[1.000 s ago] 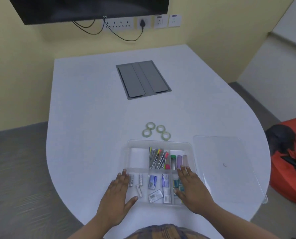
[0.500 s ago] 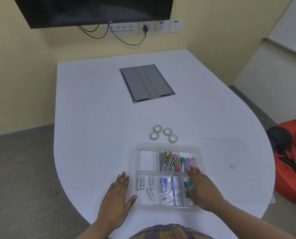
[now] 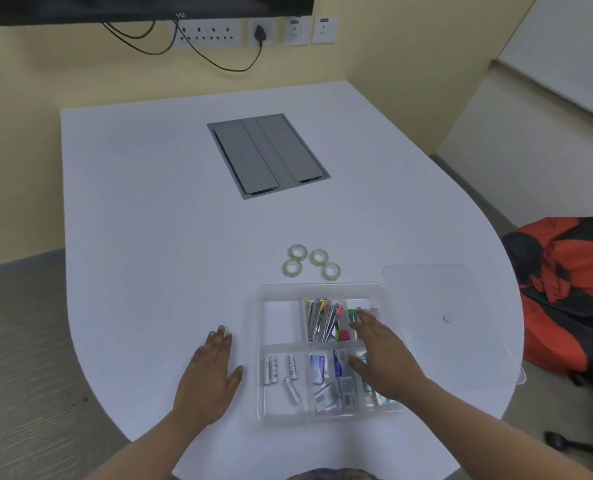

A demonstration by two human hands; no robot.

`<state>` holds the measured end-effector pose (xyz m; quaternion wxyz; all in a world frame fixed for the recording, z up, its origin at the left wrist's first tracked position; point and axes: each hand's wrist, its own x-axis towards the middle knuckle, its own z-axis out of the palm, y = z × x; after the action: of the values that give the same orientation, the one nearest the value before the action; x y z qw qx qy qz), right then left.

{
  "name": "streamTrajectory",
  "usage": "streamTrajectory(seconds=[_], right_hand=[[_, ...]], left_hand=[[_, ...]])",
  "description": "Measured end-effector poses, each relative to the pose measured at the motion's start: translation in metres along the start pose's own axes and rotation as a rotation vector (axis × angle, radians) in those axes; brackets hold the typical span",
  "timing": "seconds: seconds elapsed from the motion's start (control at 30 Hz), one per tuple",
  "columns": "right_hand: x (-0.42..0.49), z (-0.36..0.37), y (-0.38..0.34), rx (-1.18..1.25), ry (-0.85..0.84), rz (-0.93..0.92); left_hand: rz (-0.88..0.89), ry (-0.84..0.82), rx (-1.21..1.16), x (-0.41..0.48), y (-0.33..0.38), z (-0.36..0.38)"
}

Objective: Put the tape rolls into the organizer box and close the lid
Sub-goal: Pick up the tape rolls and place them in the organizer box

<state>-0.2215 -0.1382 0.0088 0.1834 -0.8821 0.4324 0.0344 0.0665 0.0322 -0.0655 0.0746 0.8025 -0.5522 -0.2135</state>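
Reaching: right hand, fingers spread and empty, hovers over organizer box.
Bracing: left hand flat, open, on counter.
Advice: pinch tape rolls singly into the empty compartment.

Only legible mark: small pale letters "vu" on the lower edge of the black screen mounted on the wall. Print on the batteries and the small packets in the organizer box is too small to read.
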Motion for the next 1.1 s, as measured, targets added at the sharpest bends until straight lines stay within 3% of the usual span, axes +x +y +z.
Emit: streamTrajectory(seconds=[0.23, 0.5, 0.8, 1.1], right_hand=[[0.050, -0.035, 0.019, 0.103, 0.002, 0.031], [0.121, -0.047, 0.028, 0.162, -0.063, 0.061], [0.190, -0.028, 0.032, 0.205, -0.088, 0.295], [0.220, -0.003, 0.029, 0.098, -0.149, 0.487]], left_hand=[[-0.068, -0.048, 0.156, 0.048, 0.016, -0.011], [-0.217, -0.245, 0.071, 0.080, 0.018, 0.007], [-0.228, -0.312, 0.053, 0.085, 0.010, 0.016], [-0.225, -0.324, 0.061, 0.084, 0.010, 0.019]])
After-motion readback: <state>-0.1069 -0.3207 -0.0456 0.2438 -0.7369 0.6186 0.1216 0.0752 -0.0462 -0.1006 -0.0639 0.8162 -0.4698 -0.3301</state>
